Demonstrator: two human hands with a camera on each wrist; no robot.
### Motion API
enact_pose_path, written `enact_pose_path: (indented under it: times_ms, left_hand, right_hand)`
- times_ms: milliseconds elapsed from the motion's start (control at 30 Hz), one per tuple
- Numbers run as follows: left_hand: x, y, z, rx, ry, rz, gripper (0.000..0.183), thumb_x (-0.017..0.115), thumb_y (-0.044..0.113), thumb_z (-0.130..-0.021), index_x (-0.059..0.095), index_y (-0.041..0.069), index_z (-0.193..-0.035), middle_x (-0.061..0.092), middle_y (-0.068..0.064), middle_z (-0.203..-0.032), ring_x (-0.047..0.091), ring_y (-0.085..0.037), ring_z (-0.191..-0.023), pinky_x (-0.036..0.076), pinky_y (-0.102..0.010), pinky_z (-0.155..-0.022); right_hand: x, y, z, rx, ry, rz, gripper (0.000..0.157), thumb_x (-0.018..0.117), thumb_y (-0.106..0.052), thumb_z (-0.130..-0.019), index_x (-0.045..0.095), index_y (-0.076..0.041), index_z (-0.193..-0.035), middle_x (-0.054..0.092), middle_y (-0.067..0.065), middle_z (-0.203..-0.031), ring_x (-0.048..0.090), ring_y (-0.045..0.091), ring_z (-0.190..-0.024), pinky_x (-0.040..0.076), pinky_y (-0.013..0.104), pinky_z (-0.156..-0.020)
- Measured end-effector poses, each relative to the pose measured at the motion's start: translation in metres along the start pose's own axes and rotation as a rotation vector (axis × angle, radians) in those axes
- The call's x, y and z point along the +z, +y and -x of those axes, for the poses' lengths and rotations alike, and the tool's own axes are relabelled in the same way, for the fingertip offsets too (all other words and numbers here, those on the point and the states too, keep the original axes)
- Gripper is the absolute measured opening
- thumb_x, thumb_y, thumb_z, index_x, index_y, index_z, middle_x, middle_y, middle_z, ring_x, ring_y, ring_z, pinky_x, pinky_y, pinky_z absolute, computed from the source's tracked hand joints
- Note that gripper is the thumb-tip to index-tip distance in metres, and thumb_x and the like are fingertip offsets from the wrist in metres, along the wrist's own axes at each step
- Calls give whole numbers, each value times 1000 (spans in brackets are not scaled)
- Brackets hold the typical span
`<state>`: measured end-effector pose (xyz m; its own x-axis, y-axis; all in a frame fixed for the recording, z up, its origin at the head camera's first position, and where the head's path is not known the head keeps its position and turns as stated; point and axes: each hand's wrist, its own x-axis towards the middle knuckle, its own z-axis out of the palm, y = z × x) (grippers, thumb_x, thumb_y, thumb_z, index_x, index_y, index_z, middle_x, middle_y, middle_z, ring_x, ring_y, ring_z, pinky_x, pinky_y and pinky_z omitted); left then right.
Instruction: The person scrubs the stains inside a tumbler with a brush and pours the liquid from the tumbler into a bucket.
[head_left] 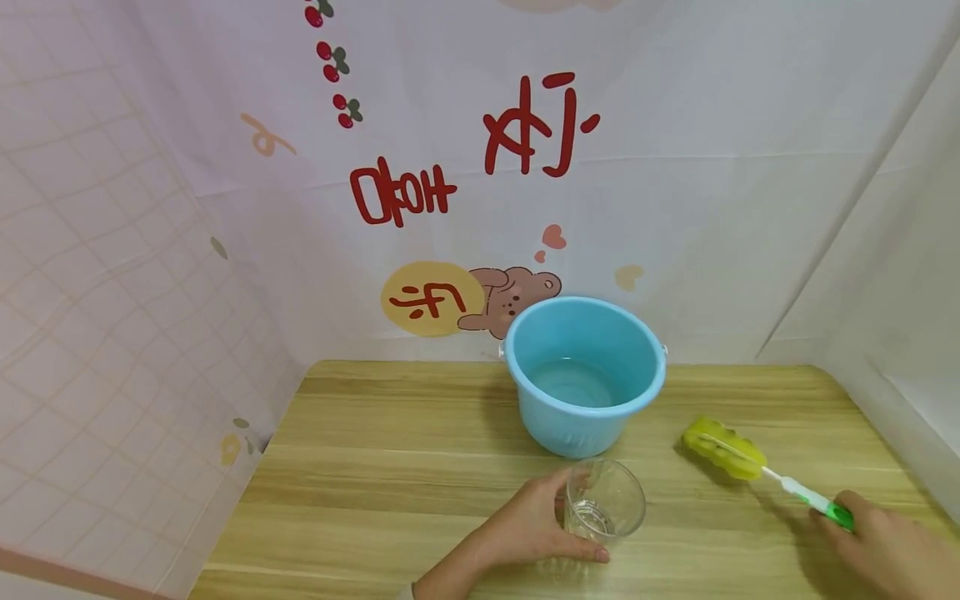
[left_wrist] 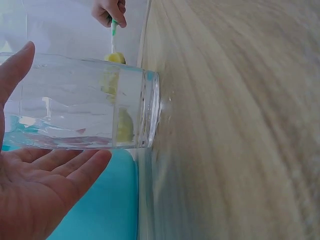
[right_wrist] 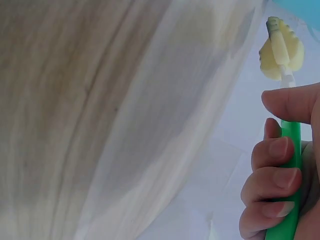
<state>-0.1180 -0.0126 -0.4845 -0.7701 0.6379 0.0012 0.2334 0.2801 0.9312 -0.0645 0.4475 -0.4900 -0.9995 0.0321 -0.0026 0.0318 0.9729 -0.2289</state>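
Observation:
A clear drinking glass (head_left: 604,500) stands upright on the wooden table, in front of the light-blue bucket (head_left: 577,429). My left hand (head_left: 528,517) holds it from the left, thumb across the near side and fingers along the bucket side. In the left wrist view, the glass (left_wrist: 75,100) has its base against the tabletop. My right hand (head_left: 892,537) grips the green handle of a cleaning brush (head_left: 723,450), its yellow sponge head pointing toward the bucket. The right wrist view shows fingers curled around that green handle (right_wrist: 290,175), with the thumb lying across it.
Water lies in the bottom of the bucket, which has white handle mounts at its rim. The wooden table (head_left: 360,483) ends at a white printed cloth (head_left: 675,225) behind. More pale cloth hangs at the left and right sides. Drops glisten on the tabletop beside the glass base.

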Motion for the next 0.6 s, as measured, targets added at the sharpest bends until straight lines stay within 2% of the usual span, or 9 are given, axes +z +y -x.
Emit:
enact_pose_path:
  times_ms: [100,267,400,600]
  left_hand:
    - [0,0,0,-7,-2,3,86,96,36,-78,52,22,-150,58,13,-143,54,-6,-129,49,-28,-103]
    - [0,0,0,-13,-7,0,86,96,36,-78,52,22,-150,58,12,-143,55,-7,-128,50,-27,-101]
    - [-1,0,1,-10,-8,-12,87,96,37,-78,51,22,-151,58,13,-143,54,-7,-129,50,-28,-102]
    - [-1,1,1,-13,-6,-51,89,95,41,-78,50,23,-152,57,14,-143,54,-6,-128,49,-30,-104]
  right_hand:
    - [0,0,1,-13,44,-4,22,65,-17,-101,51,-10,-85,42,-2,-63,43,21,-56,34,37,-50]
    - [2,3,4,-67,181,-13,22,62,-13,-102,52,-10,-83,38,-5,-60,36,13,-50,31,31,-47]
    - [-2,1,6,-88,241,-27,23,60,-15,-105,57,-4,-85,37,-5,-59,31,7,-45,29,24,-42]
    - [-11,-7,8,-87,322,-73,21,62,-14,-103,60,-3,-85,35,-6,-59,29,5,-47,26,26,-44]
